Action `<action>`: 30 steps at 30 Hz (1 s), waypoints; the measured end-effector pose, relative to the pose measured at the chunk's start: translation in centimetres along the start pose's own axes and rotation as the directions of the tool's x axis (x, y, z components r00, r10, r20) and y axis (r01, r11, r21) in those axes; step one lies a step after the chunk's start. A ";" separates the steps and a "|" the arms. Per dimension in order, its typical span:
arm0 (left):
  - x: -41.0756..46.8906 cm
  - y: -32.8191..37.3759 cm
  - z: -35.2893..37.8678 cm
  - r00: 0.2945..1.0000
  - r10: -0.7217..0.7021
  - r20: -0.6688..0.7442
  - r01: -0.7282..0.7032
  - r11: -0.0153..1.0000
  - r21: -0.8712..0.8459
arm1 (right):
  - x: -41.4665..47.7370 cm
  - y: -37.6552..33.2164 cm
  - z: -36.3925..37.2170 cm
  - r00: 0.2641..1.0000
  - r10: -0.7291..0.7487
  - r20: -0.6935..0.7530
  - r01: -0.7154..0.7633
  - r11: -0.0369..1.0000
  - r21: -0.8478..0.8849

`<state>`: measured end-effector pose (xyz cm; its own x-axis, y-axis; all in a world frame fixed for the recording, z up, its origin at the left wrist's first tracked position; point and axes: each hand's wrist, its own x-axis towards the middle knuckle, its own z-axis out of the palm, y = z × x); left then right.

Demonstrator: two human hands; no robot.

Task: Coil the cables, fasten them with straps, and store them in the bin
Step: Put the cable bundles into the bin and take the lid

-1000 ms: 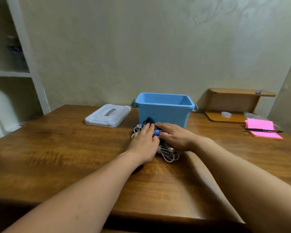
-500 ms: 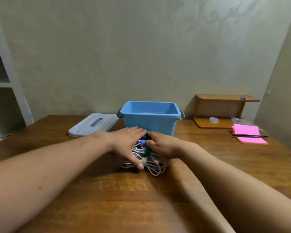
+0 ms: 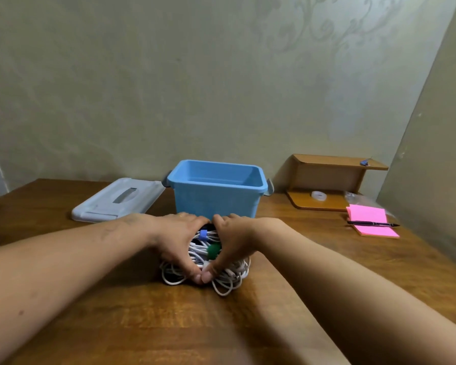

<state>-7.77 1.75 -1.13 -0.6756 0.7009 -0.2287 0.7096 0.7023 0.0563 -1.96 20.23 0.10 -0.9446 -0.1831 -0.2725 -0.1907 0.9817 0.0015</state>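
Fingers [image 3: 195, 220] curled, left hand [image 3: 173, 237] and right hand [image 3: 238, 239] grip the strapped white cables [image 3: 231, 279] between them, thumbs touching, on the table [image 3: 116, 299] just in front of the blue bin [image 3: 213, 202].

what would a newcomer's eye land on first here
The left hand and right hand cup a bundle of white coiled cables at the middle of the brown wooden table. Just behind it stands an open blue plastic bin, its pale grey lid lying to the left; a bright pink notepad sits far right.
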 end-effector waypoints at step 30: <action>-0.2 -0.1 0.4 0.998 0.033 -0.054 -0.037 0.997 -0.070 | 0.3 -0.1 0.0 0.999 0.001 0.047 -0.011 0.978 0.206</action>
<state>-7.63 1.55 -1.49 -0.6616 0.7294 -0.1738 0.7182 0.6830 0.1329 -2.27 20.07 0.02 -0.9311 -0.1789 -0.3179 -0.1208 0.9736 -0.1939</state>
